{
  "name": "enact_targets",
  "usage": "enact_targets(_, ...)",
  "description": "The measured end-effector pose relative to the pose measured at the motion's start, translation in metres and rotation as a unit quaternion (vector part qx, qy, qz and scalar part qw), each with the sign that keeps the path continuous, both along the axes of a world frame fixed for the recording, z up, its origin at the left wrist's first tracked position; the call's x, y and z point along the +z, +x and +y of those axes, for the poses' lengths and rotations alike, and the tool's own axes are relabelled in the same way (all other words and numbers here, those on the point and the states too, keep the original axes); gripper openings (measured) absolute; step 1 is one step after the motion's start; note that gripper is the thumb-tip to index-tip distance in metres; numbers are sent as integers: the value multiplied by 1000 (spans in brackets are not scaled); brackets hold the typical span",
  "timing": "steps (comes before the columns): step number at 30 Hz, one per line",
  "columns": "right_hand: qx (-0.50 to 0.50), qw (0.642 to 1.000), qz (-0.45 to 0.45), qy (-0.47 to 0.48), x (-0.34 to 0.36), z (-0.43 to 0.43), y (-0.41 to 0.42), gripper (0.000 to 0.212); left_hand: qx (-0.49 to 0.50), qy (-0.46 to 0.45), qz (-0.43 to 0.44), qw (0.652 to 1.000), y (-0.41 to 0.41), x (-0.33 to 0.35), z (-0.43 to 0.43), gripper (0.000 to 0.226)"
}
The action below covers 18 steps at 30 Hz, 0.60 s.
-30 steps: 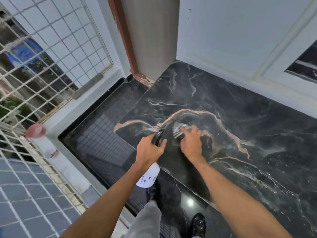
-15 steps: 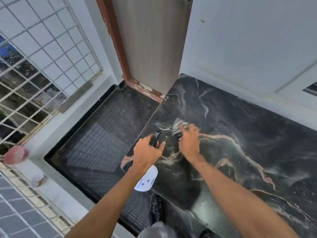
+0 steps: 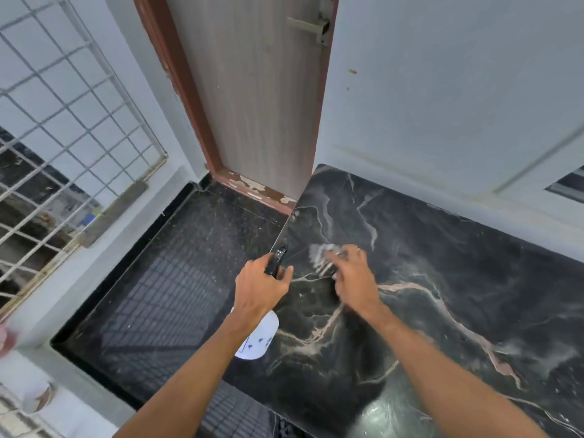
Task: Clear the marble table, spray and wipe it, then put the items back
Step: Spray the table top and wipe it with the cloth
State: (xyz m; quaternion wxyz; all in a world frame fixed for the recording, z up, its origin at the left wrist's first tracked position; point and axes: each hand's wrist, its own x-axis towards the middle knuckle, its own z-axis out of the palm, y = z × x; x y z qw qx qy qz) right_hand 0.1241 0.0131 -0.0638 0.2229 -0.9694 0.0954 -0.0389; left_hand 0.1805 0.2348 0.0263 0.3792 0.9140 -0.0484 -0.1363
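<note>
Black veined marble table bare, so clearing looks done. Head view: right hand at 12 o'clock presses pale cloth flat near left edge; left hand clenches white spray bottle, black nozzle up. Wiping underway; item return pending.

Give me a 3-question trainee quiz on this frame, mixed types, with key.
1. True or false: the left hand holds a spray bottle.
2. The cloth under the right hand lies on: A) the floor B) the marble table C) the door sill.
3. Fill in: the cloth is near the table's ___ edge, left or right.

Key: 1 true; 2 B; 3 left.
</note>
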Motion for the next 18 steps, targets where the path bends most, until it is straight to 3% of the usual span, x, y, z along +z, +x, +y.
enact_targets(1,-106,994,0,32,1,-19,17,55,-2,2,-4,1000,5,-1,-4,33)
enact_targets(3,-316,945,22,87,7,-42,45,51,-3,2,-6,1000,13,-5,-8,32)
enact_targets(4,-328,941,39,71,7,-40,52,50,-5,3,-6,1000,15,-6,-10,32)
enact_targets(8,-64,998,10,11,-4,-27,61,54,-28,22,0,999,23,-7,-20,33)
enact_targets(12,-206,974,28,86,4,-42,123,48,-29,43,9,999,33,-8,-27,37)
enact_targets(18,64,996,-1,63,-8,18,105,62,22,43,-7,999,20,-10,-26,38)
